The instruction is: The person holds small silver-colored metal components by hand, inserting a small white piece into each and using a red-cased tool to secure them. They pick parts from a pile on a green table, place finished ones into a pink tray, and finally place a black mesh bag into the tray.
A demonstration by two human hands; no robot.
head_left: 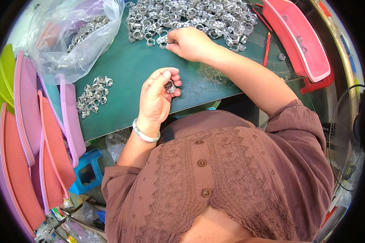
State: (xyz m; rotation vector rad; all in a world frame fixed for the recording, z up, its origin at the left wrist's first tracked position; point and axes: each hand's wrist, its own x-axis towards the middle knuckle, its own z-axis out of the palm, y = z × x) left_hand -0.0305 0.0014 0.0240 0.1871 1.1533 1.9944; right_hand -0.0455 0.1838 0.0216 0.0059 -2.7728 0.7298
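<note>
A large heap of silver-coloured metal rings (194,18) lies at the far side of the green table. At its near edge my right hand (190,44) reaches in, with thumb and fingers closed on a ring (162,41). Closer to me, my left hand (155,95) is turned partly palm up, its fingers curled around a few silver rings (170,86); part of them is hidden by the thumb and fingers. To the left lies a smaller group of similar rings (94,97), apart from both hands.
A clear plastic bag (79,44) with more rings stands at the far left. Coloured plastic baskets (54,150) line the left table edge. On the right are a pink basket (300,40) with a few rings, a red-handled tool (267,50) and a fan (344,129).
</note>
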